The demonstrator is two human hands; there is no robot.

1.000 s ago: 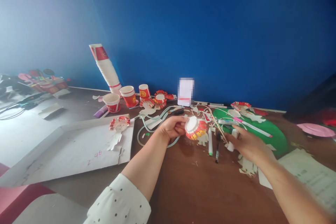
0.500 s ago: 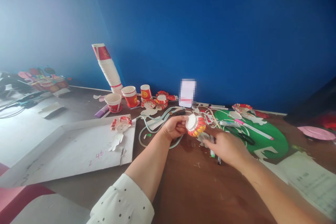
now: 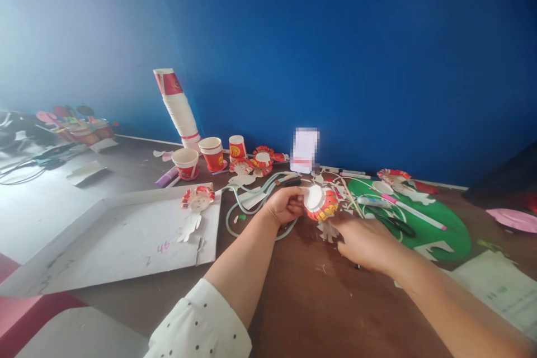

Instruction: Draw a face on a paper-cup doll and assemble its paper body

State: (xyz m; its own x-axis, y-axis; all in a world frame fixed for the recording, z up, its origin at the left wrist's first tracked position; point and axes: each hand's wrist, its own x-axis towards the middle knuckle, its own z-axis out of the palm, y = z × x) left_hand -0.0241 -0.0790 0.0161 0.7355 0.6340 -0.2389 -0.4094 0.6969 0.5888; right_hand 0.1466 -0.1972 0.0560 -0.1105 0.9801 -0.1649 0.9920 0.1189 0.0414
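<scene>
My left hand (image 3: 288,205) is closed on a small paper-cup craft (image 3: 322,204), pinching it at its left side. The craft has a round white base facing me and red, orange and yellow strips folded around it. Close to its lower right edge is my right hand (image 3: 363,240), index finger stretched toward it and thumb apart; whether the fingertip touches is unclear. Just below the craft, a white paper cutout (image 3: 328,231) shows, partly covered.
At left lies a shallow white box lid (image 3: 121,235) bearing a finished-looking paper figure (image 3: 197,199). Behind it stand a leaning cup stack (image 3: 180,112) and several paper cups (image 3: 211,154). A pale cable (image 3: 241,201) coils centrally. Right are green paper (image 3: 451,229), scissors (image 3: 394,222) and a pink marker (image 3: 415,211).
The view has shifted slightly, moving the scene a little to the right. My right hand now covers the green-ended marker that showed beside it. My left hand keeps hold of the craft.
</scene>
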